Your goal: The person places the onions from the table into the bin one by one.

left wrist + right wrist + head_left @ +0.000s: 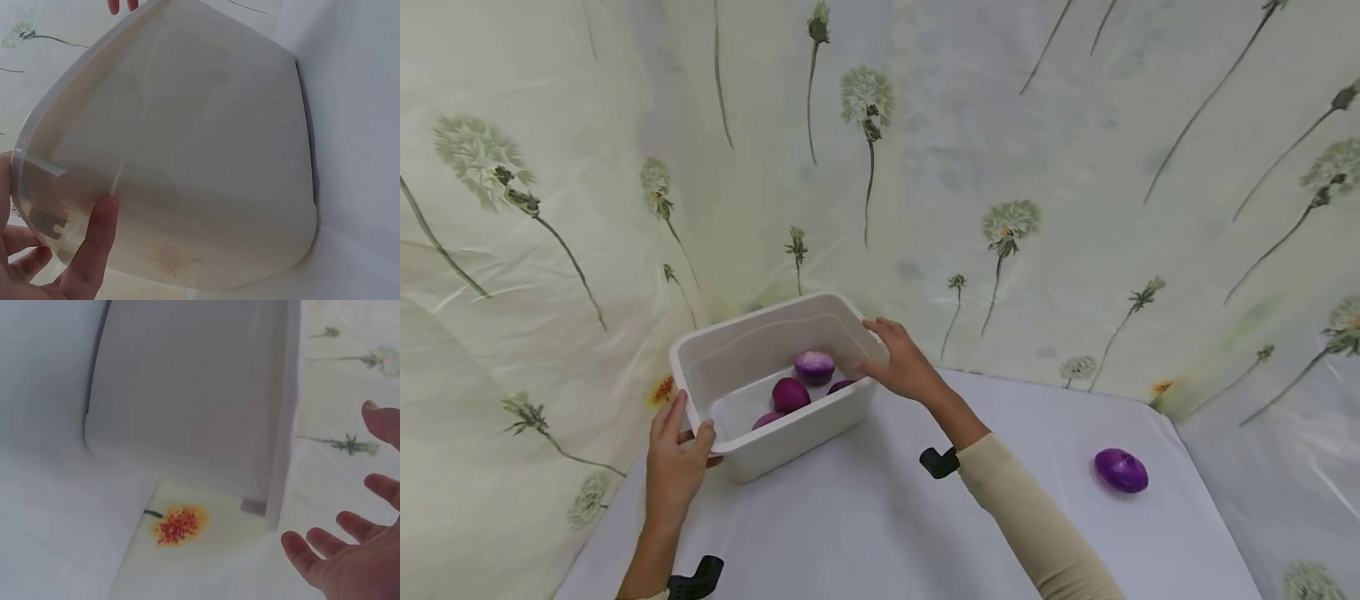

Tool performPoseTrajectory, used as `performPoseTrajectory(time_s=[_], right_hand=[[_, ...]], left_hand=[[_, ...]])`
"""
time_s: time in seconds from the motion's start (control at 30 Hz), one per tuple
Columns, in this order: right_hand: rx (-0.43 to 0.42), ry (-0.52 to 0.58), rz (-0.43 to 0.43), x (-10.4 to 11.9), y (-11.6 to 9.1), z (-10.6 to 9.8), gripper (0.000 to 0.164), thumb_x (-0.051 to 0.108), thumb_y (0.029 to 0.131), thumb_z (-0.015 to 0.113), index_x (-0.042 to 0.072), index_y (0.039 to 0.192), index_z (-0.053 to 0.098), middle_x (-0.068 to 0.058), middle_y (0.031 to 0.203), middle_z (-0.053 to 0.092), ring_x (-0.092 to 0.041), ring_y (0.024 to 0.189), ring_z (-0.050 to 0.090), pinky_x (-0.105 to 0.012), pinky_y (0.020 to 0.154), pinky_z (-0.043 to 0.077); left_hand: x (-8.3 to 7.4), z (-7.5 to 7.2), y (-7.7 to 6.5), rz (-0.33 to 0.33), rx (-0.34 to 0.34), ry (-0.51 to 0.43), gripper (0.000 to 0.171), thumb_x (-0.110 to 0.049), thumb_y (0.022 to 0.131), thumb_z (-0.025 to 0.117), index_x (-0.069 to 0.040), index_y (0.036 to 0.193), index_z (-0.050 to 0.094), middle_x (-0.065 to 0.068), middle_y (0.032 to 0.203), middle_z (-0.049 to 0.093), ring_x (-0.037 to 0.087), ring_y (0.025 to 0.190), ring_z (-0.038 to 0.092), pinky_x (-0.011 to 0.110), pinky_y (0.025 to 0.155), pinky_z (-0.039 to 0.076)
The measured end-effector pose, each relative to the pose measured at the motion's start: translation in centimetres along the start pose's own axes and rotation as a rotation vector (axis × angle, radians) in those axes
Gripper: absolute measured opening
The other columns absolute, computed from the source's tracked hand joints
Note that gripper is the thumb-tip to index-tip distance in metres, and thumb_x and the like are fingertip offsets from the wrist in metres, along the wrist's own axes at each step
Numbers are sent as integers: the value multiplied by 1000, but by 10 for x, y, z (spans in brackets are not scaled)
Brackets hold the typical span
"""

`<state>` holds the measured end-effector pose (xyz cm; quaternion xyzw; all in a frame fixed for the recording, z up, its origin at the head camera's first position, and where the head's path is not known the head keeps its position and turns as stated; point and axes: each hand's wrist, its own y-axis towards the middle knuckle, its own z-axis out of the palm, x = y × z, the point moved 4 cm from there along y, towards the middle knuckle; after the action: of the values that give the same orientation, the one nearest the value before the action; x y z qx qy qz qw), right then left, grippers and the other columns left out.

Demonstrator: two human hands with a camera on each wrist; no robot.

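A white plastic bin stands at the left of the table, holding several purple onions, one of them a dark onion and another a paler-topped onion. At its near left corner my left hand grips the bin, the thumb on the outer wall and the fingers round the end, as the left wrist view also shows. By the right end of the bin my right hand is spread at the rim; in the right wrist view its fingers are apart with a gap to the rim.
A lone purple onion lies on the white-covered table to the right. Behind the table hangs a sheet printed with dandelions. Small black devices sit at both wrists.
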<state>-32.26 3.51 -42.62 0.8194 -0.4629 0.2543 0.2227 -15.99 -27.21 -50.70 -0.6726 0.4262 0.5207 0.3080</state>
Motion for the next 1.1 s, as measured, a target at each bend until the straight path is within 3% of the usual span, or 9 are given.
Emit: performPoseTrajectory(time_s=[0.27,0.53,0.7,0.9,0.97,1.1], right_hand=[[-58,16,60,-16,-22,-21,72,34,93,70,18,155,37,-14,162,28,-37,148,32,-62,117,37],[-98,-46,90,-31,-49,-30,70,44,96,63,22,156,35,-13,165,21,-39,149,27,-67,113,38],[-116,-226,127,-46,-71,-31,70,53,96,58,25,156,35,-11,165,22,-40,152,19,-70,117,30],[-107,-511,197,-74,-97,-41,77,70,95,43,30,159,29,-10,168,17,-42,155,4,-72,122,6],[-92,-568,232,-84,-104,-45,80,75,94,36,31,160,24,-11,169,13,-43,154,1,-73,121,1],[-70,-579,295,-100,-114,-51,85,79,92,28,32,161,17,-12,169,6,-45,154,-4,-75,119,-4]], left_hand=[[-2,-3,2,5,9,-15,68,-26,100,59,-26,159,26,4,165,21,34,122,54,27,63,64],[5,-20,-2,-22,-31,10,69,-27,100,58,-25,159,25,3,164,23,32,120,54,28,61,64],[7,-34,-3,-49,-61,37,68,-28,100,58,-26,159,25,1,163,24,25,116,53,25,59,63],[6,-40,2,-68,-70,53,68,-28,100,57,-30,159,24,-3,164,22,16,109,52,22,59,63],[7,-42,3,-78,-73,55,68,-28,100,57,-31,159,24,-4,164,22,12,107,51,21,58,62],[11,-46,3,-93,-86,75,67,-30,100,56,-32,158,23,-5,165,20,11,106,51,21,58,62]])
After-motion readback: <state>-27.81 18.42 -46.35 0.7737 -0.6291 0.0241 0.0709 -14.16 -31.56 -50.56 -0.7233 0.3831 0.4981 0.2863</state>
